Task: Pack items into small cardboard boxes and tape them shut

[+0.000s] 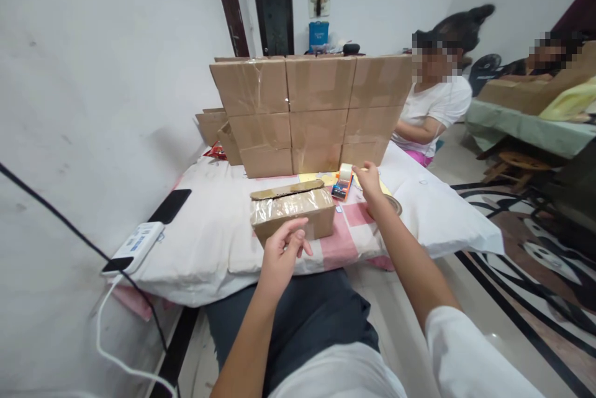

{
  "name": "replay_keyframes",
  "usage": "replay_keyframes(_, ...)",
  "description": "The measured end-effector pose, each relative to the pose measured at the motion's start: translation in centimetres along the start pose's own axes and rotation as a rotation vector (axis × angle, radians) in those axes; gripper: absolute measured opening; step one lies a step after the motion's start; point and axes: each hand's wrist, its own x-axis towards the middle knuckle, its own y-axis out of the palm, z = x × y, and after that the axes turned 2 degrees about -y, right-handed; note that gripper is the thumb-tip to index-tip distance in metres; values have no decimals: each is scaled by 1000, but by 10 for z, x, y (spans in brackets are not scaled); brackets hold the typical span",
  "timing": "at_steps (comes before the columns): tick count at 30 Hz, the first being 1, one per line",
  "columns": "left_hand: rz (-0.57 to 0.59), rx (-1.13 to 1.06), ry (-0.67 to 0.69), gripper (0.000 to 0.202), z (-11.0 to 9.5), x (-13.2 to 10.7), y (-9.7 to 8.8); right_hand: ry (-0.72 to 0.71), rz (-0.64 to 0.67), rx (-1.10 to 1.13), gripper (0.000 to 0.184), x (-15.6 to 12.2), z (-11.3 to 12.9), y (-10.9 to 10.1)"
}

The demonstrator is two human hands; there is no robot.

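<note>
A closed-sided brown cardboard box (298,224) stands before me, shiny clear tape along its upper side and a narrow flap raised at the back. In front of it is my left hand (286,241), its fingers loosely bent and apart, with nothing in them. An orange and blue tape dispenser (342,188) with a roll of clear tape lies to the right of the box. My right hand (369,182) is beside that roll, fingertips at its edge and not wrapped round it. Partly behind my right forearm sits another roll of tape (395,204).
Several stacked cardboard boxes (319,118) form a wall across the table (205,236). A power strip (135,248) and a black phone (172,205) lie at the left, cables hanging down. Another person (435,106) sits beyond the stack; someone else is farther right.
</note>
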Motion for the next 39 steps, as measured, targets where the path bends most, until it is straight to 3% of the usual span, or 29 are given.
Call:
replay_keyframes(2, 0, 36, 37, 40, 0, -1, -2, -107, 176, -50, 20, -33, 24, -10)
replay_keyframes(6, -17, 126, 99, 39, -6, -5, 1, -284, 832, -233, 21, -124, 78, -19)
replay_keyframes(9, -34, 133, 126, 40, -16, -10, 5, -330, 1067, -339, 18, -173, 102, -17)
replay_keyframes(12, -61, 204, 27, 57, -25, -10, -1, -472, 986, -385, 18, -182, 112, -15)
replay_keyframes(15, -296, 513, -66, 81, -33, 2, -18, -639, 800, -437, 14, -163, 120, -15)
replay_keyframes(17, -427, 824, 22, 83, -34, 15, -31, -702, 783, -459, 17, -148, 124, -12)
replay_keyframes(18, -409, 972, 91, 78, -34, 21, -36, -713, 806, -479, 20, -140, 124, -8)
replay_keyframes(20, -237, 1176, 172, 69, -29, 32, -41, -676, 883, -528, 24, -129, 119, 5)
replay_keyframes(22, -67, 1250, 145, 70, -22, 39, -42, -569, 977, -597, 25, -120, 107, 25)
replay_keyframes(23, -34, 1257, 114, 73, -18, 41, -42, -502, 1013, -644, 26, -116, 100, 36)
replay_keyframes(26, -63, 1244, 85, 81, -8, 41, -40, -380, 1002, -849, 28, -108, 79, 66)
replay_keyframes(29, -72, 1255, 147, 76, -3, 38, -39, -376, 928, -1012, 26, -104, 66, 84)
replay_keyframes(34, -74, 1368, 195, 47, 1, 35, -37, -383, 900, -1086, 23, -104, 55, 91)
replay_keyframes(39, -163, 1372, 156, 48, 3, 34, -23, -451, 820, -1141, 27, -108, 46, 94)
